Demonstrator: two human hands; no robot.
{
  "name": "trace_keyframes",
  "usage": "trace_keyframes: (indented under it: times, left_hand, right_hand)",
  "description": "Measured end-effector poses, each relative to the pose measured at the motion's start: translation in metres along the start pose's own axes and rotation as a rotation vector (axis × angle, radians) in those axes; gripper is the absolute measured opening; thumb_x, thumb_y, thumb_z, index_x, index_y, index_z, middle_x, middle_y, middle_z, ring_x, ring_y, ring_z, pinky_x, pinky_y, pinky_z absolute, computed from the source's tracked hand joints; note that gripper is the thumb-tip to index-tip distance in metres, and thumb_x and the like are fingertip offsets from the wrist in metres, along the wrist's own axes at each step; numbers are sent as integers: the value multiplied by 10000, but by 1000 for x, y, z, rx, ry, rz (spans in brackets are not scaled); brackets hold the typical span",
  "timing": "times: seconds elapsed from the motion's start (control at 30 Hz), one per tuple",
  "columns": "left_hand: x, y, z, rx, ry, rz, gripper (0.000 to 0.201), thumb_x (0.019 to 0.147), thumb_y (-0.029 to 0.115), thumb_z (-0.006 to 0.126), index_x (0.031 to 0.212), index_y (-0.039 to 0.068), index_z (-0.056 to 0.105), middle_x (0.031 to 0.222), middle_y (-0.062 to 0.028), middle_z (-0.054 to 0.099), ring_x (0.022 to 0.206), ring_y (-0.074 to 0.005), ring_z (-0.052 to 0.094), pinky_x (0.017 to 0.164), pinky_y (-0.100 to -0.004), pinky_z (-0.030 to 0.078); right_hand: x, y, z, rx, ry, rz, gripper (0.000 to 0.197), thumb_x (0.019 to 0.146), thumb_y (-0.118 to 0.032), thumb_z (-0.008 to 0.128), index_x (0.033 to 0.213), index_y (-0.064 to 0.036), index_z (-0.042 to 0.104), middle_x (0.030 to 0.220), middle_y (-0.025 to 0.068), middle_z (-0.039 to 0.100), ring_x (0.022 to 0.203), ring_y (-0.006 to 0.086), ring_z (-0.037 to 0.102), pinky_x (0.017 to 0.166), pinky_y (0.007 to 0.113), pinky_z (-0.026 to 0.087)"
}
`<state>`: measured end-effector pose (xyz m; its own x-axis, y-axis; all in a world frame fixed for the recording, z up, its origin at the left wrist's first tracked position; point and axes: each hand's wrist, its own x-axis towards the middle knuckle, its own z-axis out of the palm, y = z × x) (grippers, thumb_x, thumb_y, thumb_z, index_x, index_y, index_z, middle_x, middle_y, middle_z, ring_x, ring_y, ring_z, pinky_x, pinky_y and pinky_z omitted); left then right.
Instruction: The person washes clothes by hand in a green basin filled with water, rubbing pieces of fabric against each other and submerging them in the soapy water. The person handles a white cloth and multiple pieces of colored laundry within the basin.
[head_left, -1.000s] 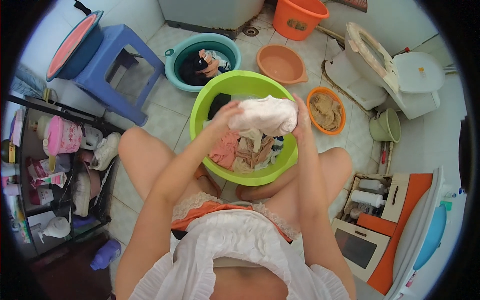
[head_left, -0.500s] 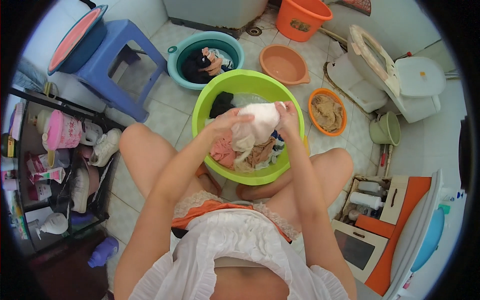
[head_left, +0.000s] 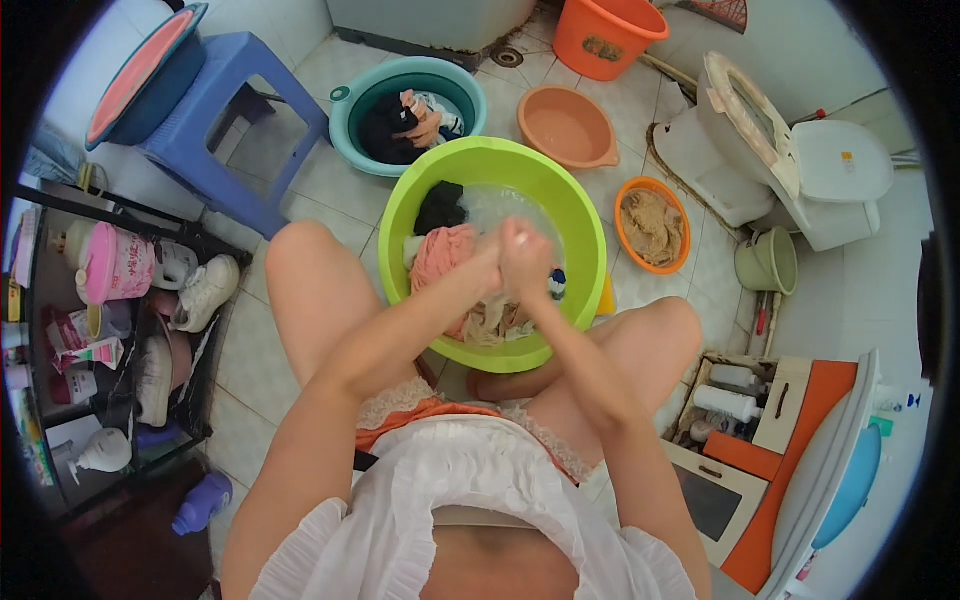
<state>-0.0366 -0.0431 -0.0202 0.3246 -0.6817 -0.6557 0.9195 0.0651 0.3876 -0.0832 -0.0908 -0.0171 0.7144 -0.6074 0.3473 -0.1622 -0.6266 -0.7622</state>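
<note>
Over green tub, left hand and right hand clench together, contents hidden. Arms overlap clothes; teal basin beyond.

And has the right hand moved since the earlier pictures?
Yes, the right hand moved left: from near the right rim of the green basin toward its middle.

Green tub, stool on tiled floor
</note>
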Motion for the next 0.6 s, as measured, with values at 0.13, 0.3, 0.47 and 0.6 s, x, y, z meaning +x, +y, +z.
trace_keyframes:
  times: [0.13,0.3,0.47,0.6]
  left_hand:
    - [24,-9,0,26,-14,48,268,841,338,504,912,83,548,862,-62,593,757,-189,576,674,-354,467]
    - [52,-13,-57,-273,-632,-50,298,864,338,485,950,64,561,869,-53,611,739,-184,599,634,-319,491]
    - [7,26,-11,-40,-210,-146,257,873,241,503,1027,44,564,949,-94,617,826,-215,608,733,-354,507]
    - [17,52,-56,-61,-173,-111,293,856,232,542,1051,12,549,1038,-135,592,893,-236,597,796,-364,496]
  right_hand:
    - [11,-4,-13,160,71,312,247,819,-233,516,692,-21,531,594,206,517,536,306,490,540,349,404]
    - [11,14,2,-149,-78,85,452,834,-415,454,683,-2,559,647,200,574,641,319,573,606,378,418]
    - [53,45,-42,131,-194,596,499,794,-487,482,851,-15,633,717,189,610,725,322,599,672,416,432]
    - [32,5,-54,-72,-896,306,536,706,-526,604,901,-28,642,888,126,629,816,242,590,721,331,444]
